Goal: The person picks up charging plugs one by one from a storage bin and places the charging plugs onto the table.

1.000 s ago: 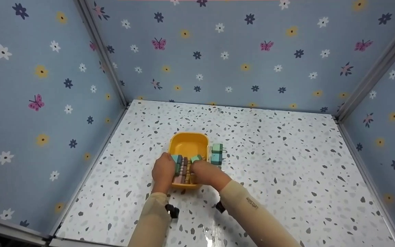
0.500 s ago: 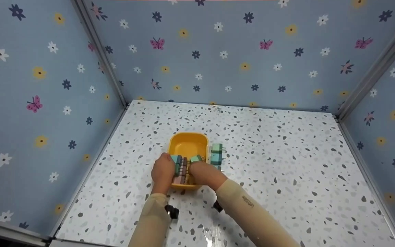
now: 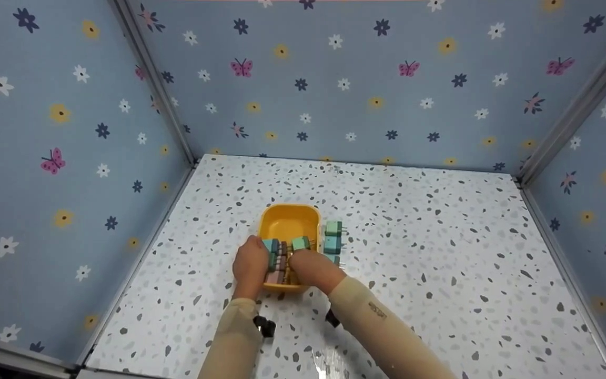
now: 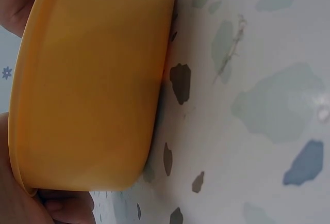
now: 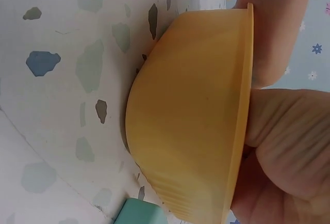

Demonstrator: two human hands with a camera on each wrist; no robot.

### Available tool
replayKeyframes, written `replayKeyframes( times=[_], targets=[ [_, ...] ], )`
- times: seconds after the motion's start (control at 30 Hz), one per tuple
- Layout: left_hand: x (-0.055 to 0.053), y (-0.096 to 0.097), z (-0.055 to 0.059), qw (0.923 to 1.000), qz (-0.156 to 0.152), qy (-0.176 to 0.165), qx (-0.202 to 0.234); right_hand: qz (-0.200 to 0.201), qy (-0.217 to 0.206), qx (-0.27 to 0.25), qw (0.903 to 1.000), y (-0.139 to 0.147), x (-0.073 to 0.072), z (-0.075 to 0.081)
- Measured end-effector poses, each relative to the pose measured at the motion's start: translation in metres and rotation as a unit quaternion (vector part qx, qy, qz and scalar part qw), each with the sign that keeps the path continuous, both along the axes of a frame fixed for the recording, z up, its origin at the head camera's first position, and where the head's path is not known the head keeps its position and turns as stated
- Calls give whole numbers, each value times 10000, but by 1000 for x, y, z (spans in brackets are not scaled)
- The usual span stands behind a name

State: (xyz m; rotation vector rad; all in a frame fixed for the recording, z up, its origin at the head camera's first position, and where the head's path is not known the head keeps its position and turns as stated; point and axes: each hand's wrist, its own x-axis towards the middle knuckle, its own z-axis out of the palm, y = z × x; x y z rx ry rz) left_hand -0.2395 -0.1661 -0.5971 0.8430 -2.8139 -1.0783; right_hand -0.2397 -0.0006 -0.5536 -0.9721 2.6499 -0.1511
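Observation:
A yellow plastic bin stands on the speckled table. Its near half holds several small blocks in rows: teal, pink, brown and yellow. My left hand grips the bin's left rim, with curled fingers under the rim in the left wrist view. My right hand reaches over the right rim into the bin, beside a green plug adapter with metal prongs. The bin wall hides its fingertips in the right wrist view, so I cannot tell whether they pinch anything.
Outside the bin's right wall, several green and teal plug adapters lie in a column, prongs pointing right. The lowest is partly hidden by my right hand. Flower-patterned panels enclose the table at the back and sides.
My right hand and forearm have shifted slightly left and down. More of the green adapter in the bin and of the lowest adapter outside shows. My left hand stays at the rim.

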Motion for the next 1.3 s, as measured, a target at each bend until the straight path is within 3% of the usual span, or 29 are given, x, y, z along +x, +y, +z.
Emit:
replayKeyframes(
  times=[0.27,0.5,0.8,1.07,1.3],
  targets=[
    [1,0,0,9999,-63,-1,-120,368,188,-224,9989,4,-7,-7],
    [1,0,-1,9999,-82,-64,-56,452,-262,-524,9973,9,-16,-9],
    [1,0,0,9999,-102,-40,-27,630,-516,-867,9929,16,-22,-3],
    [2,2,1,9999,-128,-18,-83,1043,236,-833,9908,22,-20,0],
    [2,1,0,9993,-143,5,-333,969,499,-1149,9874,30,-20,7]
  ],
)
